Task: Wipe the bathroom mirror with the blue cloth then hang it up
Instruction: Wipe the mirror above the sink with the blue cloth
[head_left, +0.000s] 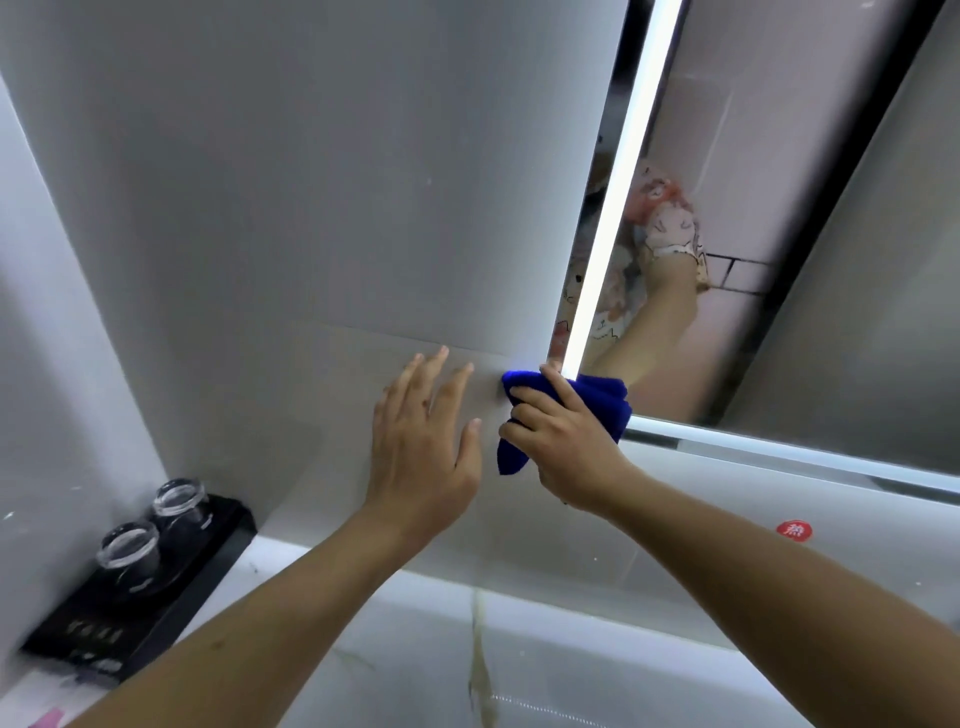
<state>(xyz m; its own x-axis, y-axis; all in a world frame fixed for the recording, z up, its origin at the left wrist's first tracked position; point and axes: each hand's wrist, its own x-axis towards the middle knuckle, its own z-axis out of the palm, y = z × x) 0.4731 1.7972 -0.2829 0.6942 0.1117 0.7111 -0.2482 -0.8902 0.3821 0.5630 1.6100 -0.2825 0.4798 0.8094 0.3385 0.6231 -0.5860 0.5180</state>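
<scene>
The mirror (779, 208) fills the upper right, framed by a bright light strip along its left and bottom edges. My right hand (566, 441) grips the bunched blue cloth (602, 400) and presses it against the mirror's lower left corner. My left hand (421, 441) is open with fingers spread, flat against the grey wall just left of the cloth. The mirror reflects an arm and a patterned sleeve.
A black tray (78, 642) with two clear glass cups (127, 545) stands on the counter at the lower left. A round red sticker (794, 530) sits on the wall below the mirror. A white counter with a yellowish streak runs along the bottom.
</scene>
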